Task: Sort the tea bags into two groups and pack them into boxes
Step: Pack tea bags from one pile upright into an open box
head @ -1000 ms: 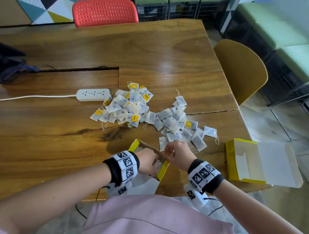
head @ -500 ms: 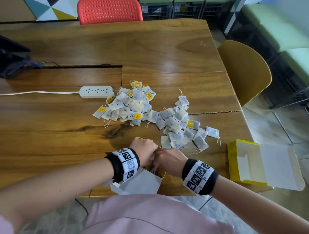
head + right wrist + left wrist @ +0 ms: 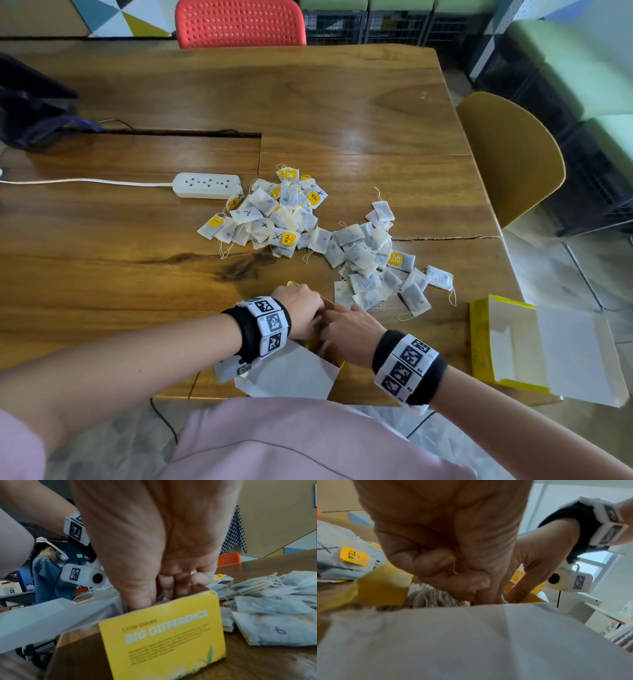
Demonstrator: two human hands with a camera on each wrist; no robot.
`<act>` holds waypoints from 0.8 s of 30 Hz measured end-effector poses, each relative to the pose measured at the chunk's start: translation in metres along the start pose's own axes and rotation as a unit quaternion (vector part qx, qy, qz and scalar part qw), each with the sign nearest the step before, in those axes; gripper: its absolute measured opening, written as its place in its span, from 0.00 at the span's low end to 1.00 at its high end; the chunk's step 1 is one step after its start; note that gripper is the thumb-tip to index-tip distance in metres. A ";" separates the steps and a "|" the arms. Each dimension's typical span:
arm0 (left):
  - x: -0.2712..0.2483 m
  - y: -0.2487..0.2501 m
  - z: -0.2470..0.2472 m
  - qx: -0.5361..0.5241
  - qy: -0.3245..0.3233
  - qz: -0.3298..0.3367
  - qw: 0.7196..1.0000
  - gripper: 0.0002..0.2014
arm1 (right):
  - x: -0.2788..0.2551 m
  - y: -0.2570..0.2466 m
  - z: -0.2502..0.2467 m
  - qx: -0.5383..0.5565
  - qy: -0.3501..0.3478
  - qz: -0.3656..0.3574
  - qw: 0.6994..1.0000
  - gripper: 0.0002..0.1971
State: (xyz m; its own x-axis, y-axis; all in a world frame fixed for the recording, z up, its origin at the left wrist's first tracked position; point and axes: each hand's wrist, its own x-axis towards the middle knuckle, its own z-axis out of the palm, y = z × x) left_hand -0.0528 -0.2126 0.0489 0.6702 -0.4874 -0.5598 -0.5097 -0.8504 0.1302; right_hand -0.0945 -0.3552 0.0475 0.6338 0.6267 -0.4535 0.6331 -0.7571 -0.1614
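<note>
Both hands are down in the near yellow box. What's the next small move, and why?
Probably draw the right hand out toward the loose tea bags for another. Its fingers are pushed into the yellow box, the left hand grips the box's edge, and many bags are unpacked.

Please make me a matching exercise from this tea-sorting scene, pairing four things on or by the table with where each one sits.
Things:
1. power strip
2. open box lying flat
3. box under the hands
4. red chair

Places:
A. at the table's far edge
B. at the near edge, both hands reaching into it
C. just left of the tea bag piles
D. at the table's right corner, away from the hands

Pairs: 1-C, 2-D, 3-B, 4-A
</note>
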 end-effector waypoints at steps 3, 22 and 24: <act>0.004 0.004 0.001 -0.002 -0.018 0.027 0.999 0.08 | 0.002 0.004 0.004 0.012 0.004 0.009 1.000 0.13; 0.005 0.015 0.011 -0.015 0.014 -0.050 0.999 0.11 | -0.006 0.011 0.007 -0.040 0.027 -0.026 0.999 0.11; 0.003 0.014 0.010 -0.041 0.014 -0.062 0.997 0.12 | -0.007 0.012 0.008 -0.004 0.021 -0.026 0.999 0.12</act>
State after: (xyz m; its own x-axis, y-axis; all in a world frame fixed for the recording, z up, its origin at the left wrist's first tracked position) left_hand -0.0631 -0.2242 0.0411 0.7411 -0.3816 -0.5525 -0.3767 -0.9174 0.1283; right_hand -0.0949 -0.3699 0.0414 0.6175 0.6731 -0.4070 0.6692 -0.7214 -0.1778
